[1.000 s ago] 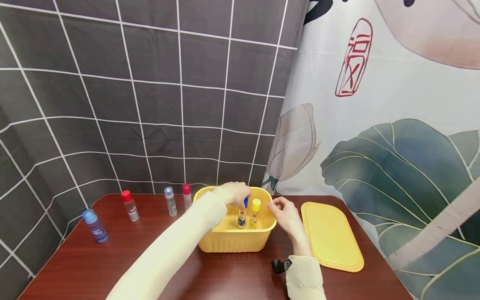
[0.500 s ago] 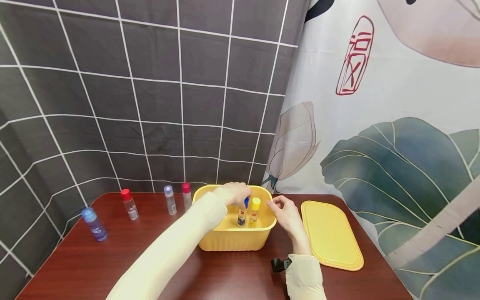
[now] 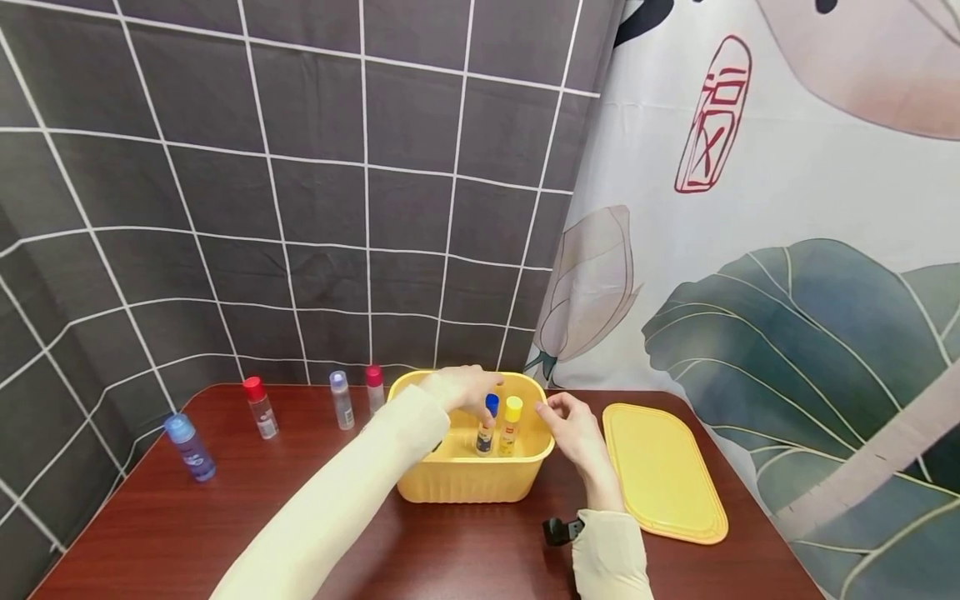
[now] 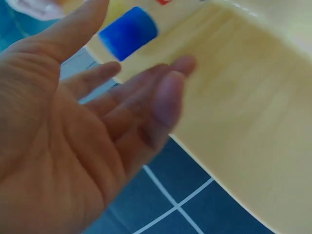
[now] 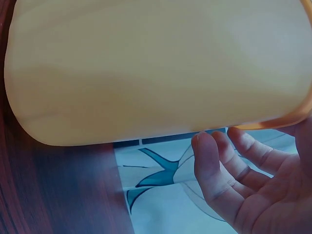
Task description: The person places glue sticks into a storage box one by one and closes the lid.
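A small blue-capped bottle [image 3: 485, 437] and a yellow-capped bottle [image 3: 509, 433] stand side by side inside a yellow plastic bin [image 3: 472, 483]. My left hand [image 3: 461, 390] is over the bin, just left of the blue cap [image 4: 129, 33]. In the left wrist view its fingers [image 4: 168, 100] are loosely bent and apart, with nothing between them and the cap beyond. My right hand [image 3: 577, 433] holds the bin's right rim, thumb inside. In the right wrist view the fingertips [image 5: 204, 146] lie along the outer wall.
On the left of the table [image 3: 300, 533] stand a blue bottle [image 3: 191, 450], a red-capped bottle [image 3: 261, 412], a clear pale-capped bottle [image 3: 342, 404] and another red-capped bottle [image 3: 374, 387]. A flat yellow lid [image 3: 663, 475] lies at the right.
My left hand has let go of the blue-capped bottle and shifted slightly left, its fingers opening. The bottle stays standing in the bin. My right hand has kept its place.
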Available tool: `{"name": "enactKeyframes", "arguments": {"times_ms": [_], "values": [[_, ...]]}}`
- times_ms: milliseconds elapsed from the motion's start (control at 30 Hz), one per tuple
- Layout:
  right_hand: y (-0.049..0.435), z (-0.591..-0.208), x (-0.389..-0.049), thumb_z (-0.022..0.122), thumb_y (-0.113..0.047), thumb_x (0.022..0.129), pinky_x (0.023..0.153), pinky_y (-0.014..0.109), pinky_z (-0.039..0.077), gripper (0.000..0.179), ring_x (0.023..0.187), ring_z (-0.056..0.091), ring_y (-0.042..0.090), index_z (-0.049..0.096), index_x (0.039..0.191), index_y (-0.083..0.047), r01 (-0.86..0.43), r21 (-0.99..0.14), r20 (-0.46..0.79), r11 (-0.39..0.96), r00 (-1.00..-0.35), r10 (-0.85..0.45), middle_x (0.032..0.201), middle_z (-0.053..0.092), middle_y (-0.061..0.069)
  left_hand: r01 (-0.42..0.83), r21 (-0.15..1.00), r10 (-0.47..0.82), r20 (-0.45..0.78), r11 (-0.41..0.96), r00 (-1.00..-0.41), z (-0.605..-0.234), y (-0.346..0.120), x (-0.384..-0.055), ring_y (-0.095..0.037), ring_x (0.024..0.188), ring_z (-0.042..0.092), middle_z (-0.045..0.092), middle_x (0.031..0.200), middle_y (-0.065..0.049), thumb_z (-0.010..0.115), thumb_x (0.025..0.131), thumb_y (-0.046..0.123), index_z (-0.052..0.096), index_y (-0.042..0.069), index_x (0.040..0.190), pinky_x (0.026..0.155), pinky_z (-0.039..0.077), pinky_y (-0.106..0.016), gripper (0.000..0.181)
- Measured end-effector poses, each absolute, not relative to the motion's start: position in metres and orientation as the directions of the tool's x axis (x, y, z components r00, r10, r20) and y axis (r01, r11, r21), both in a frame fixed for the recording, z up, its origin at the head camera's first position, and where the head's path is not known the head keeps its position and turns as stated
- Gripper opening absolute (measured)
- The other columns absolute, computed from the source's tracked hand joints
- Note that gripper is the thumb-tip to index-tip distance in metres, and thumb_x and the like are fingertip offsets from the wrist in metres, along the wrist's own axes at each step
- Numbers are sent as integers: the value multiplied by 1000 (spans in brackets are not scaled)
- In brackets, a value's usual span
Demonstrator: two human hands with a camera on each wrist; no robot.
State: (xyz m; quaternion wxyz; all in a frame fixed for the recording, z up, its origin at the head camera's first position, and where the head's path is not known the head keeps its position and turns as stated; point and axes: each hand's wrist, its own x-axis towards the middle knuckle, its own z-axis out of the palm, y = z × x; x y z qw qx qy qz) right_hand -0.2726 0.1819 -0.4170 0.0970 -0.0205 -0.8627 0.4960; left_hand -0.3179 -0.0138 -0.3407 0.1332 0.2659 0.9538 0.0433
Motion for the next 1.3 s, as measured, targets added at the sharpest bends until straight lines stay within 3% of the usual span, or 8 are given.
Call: {"name": "enactKeyframes", "arguments": {"times_ms": [267,433,867,1300], "values": [[184,-417,-273,68,-22,92,61,29,42,21,70,50,18,64,97,-2,-67,-857,154,512,-980,129,76,55,5,454,269,511,-203,849,-835,-329,-30,-309,-26,127,50,54,138,-7,78,82,40,43,16,146,103,40,-47,77],[186,-418,-273,67,-22,93,60,29,42,21,70,50,19,64,97,-1,-60,-856,148,513,-980,132,76,55,6,442,362,511,-119,821,-851,-327,-47,-303,-29,132,44,50,143,-9,74,86,39,41,15,147,105,37,-52,74],[185,-418,-273,68,-21,93,60,28,43,21,70,50,19,63,97,-2,-63,-860,145,506,-981,125,77,54,6,417,551,417,133,723,-899,-330,-96,-266,-30,138,38,44,148,-9,67,90,44,40,18,149,110,30,-51,70],[183,-417,-272,68,-23,93,59,29,43,22,67,50,18,63,97,-1,-63,-864,142,499,-982,122,77,54,6,365,606,274,242,706,-931,-356,-143,-238,-32,127,48,48,143,-11,66,89,50,42,13,147,104,37,-55,72]]}}
